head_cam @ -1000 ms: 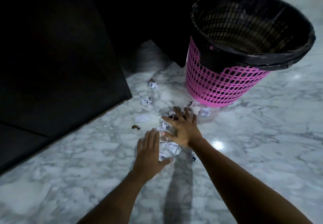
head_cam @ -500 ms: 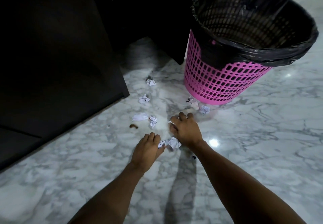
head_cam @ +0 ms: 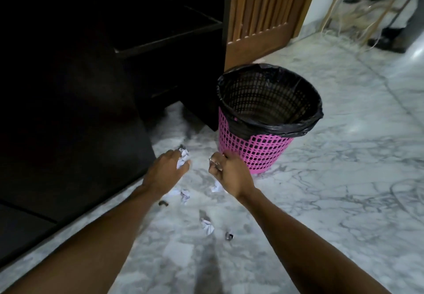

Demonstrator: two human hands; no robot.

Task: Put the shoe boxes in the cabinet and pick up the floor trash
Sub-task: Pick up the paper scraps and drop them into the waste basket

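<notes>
Left hand (head_cam: 165, 172) grips paper wad (head_cam: 182, 159) — light, soft, pinch anywhere; right hand (head_cam: 232, 174) fisted, contents hidden; bin (head_cam: 257, 153) just beyond.

Probably a home: marble floor (head_cam: 344, 179), wooden door (head_cam: 263, 18) (dim cabinet (head_cam: 68, 87)).

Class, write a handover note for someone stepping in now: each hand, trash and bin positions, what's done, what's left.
Left hand grips a crumpled paper. Right hand is fisted; its contents are hidden.
The lined pink bin stands just beyond the hands, beside the dark cabinet.
Done: no trash visible in the bin yet.
Left: bin what is held, then gather the paper scraps and dark bits on the floor. No shoe boxes in view.
</notes>
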